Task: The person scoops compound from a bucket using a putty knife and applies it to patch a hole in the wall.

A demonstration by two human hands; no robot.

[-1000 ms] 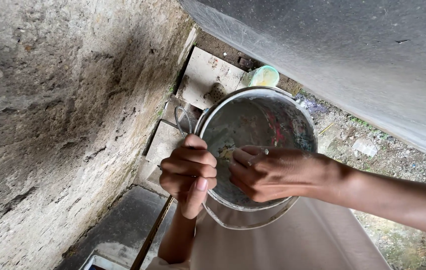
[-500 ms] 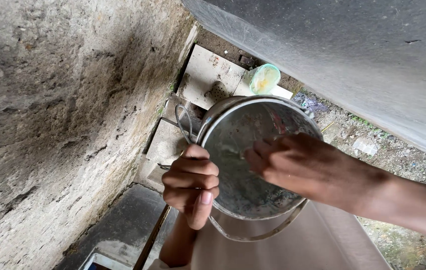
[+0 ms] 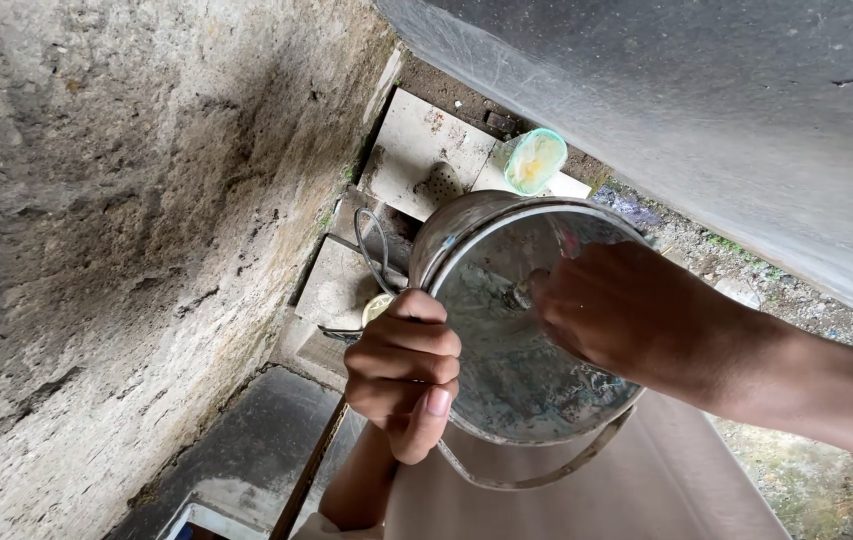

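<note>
A dented metal bucket (image 3: 492,375) with a wire handle hangs tipped toward me at the centre of the head view. My left hand (image 3: 405,372) grips its near rim with the fingers curled over the edge. Inside the bucket's mouth is my right hand (image 3: 619,310), its fingers pressed against the grimy inner wall; whether they hold something small is hidden. The handle loop hangs below the bucket.
A rough stone wall (image 3: 127,250) fills the left side. A grey slanted sheet (image 3: 727,120) covers the upper right. Stone slabs (image 3: 417,150) lie beyond the bucket, with a small green-rimmed dish (image 3: 535,160) on them. A pale cloth surface (image 3: 647,490) lies below.
My right hand has moved deeper into the bucket and toward its far side. The bucket has tilted a little, and my left hand has kept its grip on the rim.
</note>
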